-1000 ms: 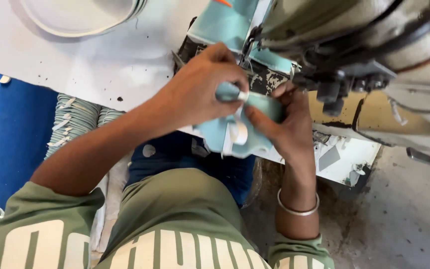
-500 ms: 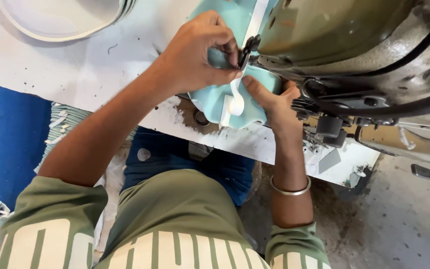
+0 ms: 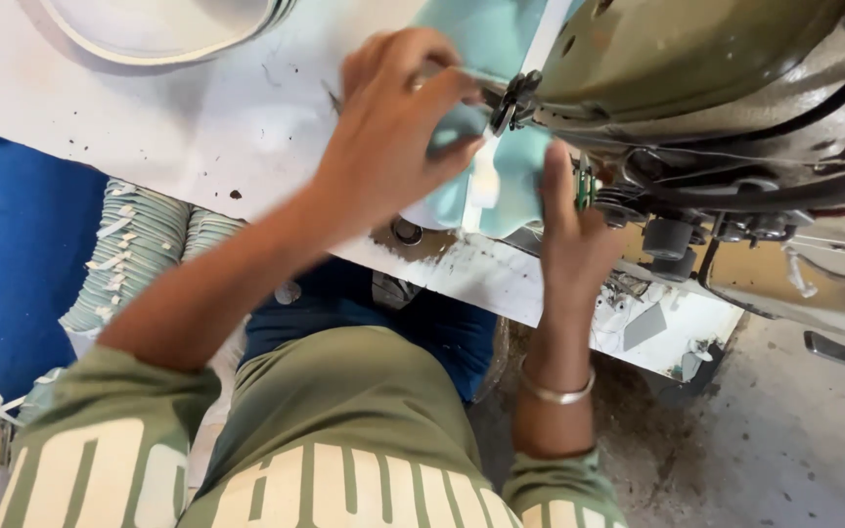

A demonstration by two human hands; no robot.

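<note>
Basically, the left hand (image 3: 393,147) was curled over a pale teal fabric piece (image 3: 501,181), pinching its top edge right at the sewing machine (image 3: 696,88) foot, probably to steer it. The right hand (image 3: 564,240) pressed flat against the piece's lower side, steadying it at the white table (image 3: 198,127) edge.

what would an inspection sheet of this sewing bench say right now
surface: white table, specked and chipped at the near edge
job's things: teal piece under the sewing machine
clutter: white bowl at the far edge
hands: left hand grips the piece from above; right hand presses its side, bangle on the wrist
cables: black cables along the machine
surroundings: stack of teal pieces, blue mat, concrete floor
</note>
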